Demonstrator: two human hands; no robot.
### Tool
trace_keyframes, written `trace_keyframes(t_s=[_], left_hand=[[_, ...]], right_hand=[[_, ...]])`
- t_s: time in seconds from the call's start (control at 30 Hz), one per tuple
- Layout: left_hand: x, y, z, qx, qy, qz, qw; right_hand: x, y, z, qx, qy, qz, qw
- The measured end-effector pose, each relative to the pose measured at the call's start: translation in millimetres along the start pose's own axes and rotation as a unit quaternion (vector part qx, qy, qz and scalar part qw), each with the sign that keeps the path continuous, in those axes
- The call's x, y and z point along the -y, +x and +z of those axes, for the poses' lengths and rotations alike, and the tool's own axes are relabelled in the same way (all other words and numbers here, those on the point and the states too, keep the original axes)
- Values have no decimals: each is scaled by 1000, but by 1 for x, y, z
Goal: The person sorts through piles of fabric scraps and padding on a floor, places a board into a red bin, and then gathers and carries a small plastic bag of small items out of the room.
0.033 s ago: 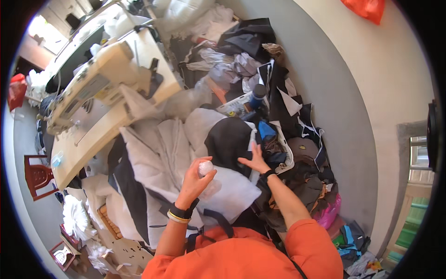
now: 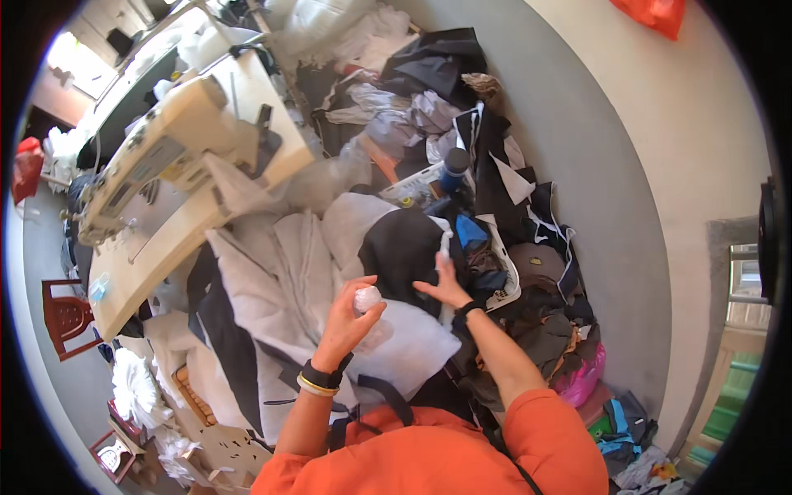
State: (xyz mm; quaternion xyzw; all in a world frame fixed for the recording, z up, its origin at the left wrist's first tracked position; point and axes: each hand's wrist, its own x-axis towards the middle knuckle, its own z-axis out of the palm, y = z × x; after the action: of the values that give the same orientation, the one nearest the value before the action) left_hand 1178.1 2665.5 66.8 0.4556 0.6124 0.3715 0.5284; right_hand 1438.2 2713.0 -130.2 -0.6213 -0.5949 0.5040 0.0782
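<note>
My left hand (image 2: 345, 323) is closed round a small, whitish, translucent piece (image 2: 366, 299) with a rounded top. A see-through part of it seems to hang below the fingers; its exact kind does not show. Over the edge of a round black cloth (image 2: 403, 256) my right hand (image 2: 445, 287) has its fingers spread and holds nothing. Whether its fingertips touch the white strip (image 2: 446, 241) at that edge, I cannot tell. Under both hands lies a bulky pale grey padded fabric (image 2: 276, 264), draped across my lap and leading toward the sewing machine (image 2: 157, 153).
The machine stands on a wooden table (image 2: 144, 256) at left. Beyond my right hand is a white plastic basket (image 2: 510, 276) with cloth and a dark blue bottle (image 2: 454, 169). Heaped fabric (image 2: 536, 334) lies along the grey wall (image 2: 610, 214). A red-brown chair (image 2: 68, 318) stands far left.
My right hand has shifted slightly left, its fingers still spread. The left hand keeps its hold on the whitish piece. The whole view has moved a little.
</note>
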Motion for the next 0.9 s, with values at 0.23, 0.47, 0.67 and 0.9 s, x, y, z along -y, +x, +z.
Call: trace_keyframes(t_s=[0.23, 0.47, 0.67, 0.9], left_hand=[[60, 91, 68, 65, 97, 8, 993], [260, 100, 16, -35, 6, -205, 978], [218, 115, 22, 2, 107, -163, 981], [132, 146, 66, -41, 110, -59, 991]], right_hand=[[-6, 28, 158, 167, 211, -137, 953], [18, 52, 135, 280, 292, -218, 888], [16, 75, -1, -177, 152, -83, 969], [-2, 105, 70, 141, 156, -58, 976]])
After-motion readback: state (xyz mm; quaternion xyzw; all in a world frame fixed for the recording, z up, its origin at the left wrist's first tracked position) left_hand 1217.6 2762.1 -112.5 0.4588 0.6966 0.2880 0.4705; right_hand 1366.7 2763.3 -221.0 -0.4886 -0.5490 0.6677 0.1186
